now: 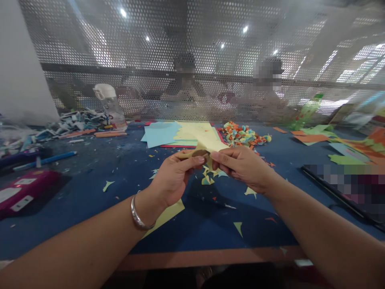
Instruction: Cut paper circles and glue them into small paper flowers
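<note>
Both my hands meet above the middle of the blue table, pinching a piece of yellow paper [214,145]. My left hand [176,174], with a silver bangle [136,212] on the wrist, grips the paper's left side. A dark brownish rounded patch [199,153] shows by the left thumb; whether it is a separate piece or shadow I cannot tell. My right hand [240,164] holds the right side between thumb and fingers. Below the hands lie yellow paper scraps [207,180]. A yellow sheet [168,214] lies partly under my left wrist.
Behind my hands are stacked coloured sheets [161,132] and a pile of small paper pieces [240,134]. A bottle [111,106] and a magenta device [28,190] stand left. A dark tablet-like device [339,196] lies right. A perforated screen [144,52] bounds the back.
</note>
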{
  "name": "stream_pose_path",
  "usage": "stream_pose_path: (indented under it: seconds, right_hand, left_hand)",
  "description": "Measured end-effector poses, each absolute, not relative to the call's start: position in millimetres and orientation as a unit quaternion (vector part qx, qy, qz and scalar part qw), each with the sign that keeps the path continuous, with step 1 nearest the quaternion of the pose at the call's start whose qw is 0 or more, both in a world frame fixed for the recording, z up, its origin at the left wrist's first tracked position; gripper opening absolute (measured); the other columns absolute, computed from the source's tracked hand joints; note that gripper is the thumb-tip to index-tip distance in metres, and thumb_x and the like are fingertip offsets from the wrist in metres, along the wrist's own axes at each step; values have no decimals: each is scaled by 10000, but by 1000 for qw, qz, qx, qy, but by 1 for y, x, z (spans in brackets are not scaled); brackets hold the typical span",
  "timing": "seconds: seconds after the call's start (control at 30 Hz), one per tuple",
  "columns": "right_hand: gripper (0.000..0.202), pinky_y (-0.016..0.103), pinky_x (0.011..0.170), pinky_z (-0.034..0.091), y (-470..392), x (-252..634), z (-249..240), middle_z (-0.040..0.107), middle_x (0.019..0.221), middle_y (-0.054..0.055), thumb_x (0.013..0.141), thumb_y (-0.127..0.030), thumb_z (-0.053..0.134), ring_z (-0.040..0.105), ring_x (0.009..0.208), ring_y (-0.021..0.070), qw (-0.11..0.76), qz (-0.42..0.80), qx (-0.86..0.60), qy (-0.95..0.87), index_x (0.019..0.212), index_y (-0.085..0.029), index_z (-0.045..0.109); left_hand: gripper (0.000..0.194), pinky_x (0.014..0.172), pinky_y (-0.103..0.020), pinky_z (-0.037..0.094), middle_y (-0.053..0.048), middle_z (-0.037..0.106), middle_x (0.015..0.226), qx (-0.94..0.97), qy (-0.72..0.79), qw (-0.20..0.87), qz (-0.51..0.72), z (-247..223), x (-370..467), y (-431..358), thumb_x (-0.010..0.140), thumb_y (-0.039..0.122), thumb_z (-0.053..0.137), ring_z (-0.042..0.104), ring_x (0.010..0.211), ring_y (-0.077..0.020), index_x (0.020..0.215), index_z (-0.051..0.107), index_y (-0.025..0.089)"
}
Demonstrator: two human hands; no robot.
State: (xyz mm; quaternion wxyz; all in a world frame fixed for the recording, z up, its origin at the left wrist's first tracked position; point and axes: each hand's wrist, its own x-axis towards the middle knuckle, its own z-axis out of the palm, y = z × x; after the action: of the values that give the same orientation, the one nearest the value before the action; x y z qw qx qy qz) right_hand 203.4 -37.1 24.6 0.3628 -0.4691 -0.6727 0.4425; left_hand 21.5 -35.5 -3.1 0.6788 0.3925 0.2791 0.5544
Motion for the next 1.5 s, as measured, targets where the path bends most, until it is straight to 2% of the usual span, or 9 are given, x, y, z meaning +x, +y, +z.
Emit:
stream_pose_path:
  seconds: [0.27,0.4,0.53,0.67,0.93,1.13,1.23,1.33,1.5]
  right_hand:
    - [479,219,387,163,-38,204,25,389,462,-77,813,-604,672,280,389,29,359,434,-473,-678,663,-149,661]
    - [490,217,386,163,-38,204,24,388,467,-74,806,-613,672,287,396,32,360,427,-471,-682,657,-146,661]
    - [480,218,389,168,-38,203,23,384,474,-72,824,-605,657,284,400,37,358,421,-474,-685,675,-149,660]
    - [482,225,394,179,-38,203,24,397,477,-65,824,-605,655,299,404,44,347,405,-482,-695,668,-148,662]
    - [496,230,420,191,-37,206,23,373,475,-73,847,-610,624,288,415,49,341,377,-477,-717,684,-144,674]
    - [515,242,445,197,-36,208,24,349,474,-71,853,-622,609,294,434,59,328,344,-477,-740,677,-143,675]
    - [516,247,455,203,-36,209,23,349,474,-68,857,-622,604,301,442,64,324,333,-474,-748,671,-146,675]
    - [505,249,466,210,-35,210,22,364,491,-62,858,-615,609,306,461,67,322,315,-471,-758,685,-147,683]
    - [501,255,478,218,-34,212,21,375,507,-57,863,-614,602,306,478,73,321,292,-466,-771,692,-151,690]
  left_hand:
    - [96,636,-199,392,14,709,732,410,293,675,538,-4,20,-36,645,148,837,552,671,-68,711,781,188]
    - [87,665,-215,398,2,720,784,428,300,668,530,-5,19,-37,668,162,828,575,723,-86,737,782,189]
    - [59,664,-226,414,5,696,750,440,294,668,524,-3,18,-38,704,173,814,568,683,-84,744,771,175]
    - [102,669,-240,445,-14,712,780,429,306,679,511,-3,18,-37,696,186,829,622,718,-111,780,771,173]
    - [105,635,-237,406,-29,724,798,458,315,654,512,-4,16,-36,704,188,809,606,709,-112,806,790,173]
    - [91,560,-256,305,-17,699,718,505,341,602,516,-4,16,-36,688,191,804,454,583,-89,778,798,177]
    - [70,557,-278,281,-27,696,703,509,344,591,522,-3,16,-36,683,196,800,428,573,-98,751,795,177]
    - [43,579,-281,299,-28,686,693,487,358,593,532,-2,17,-37,668,181,796,464,598,-106,703,773,170]
    - [77,643,-281,363,-45,716,765,482,353,601,531,-3,17,-36,671,185,789,562,700,-134,743,766,165]
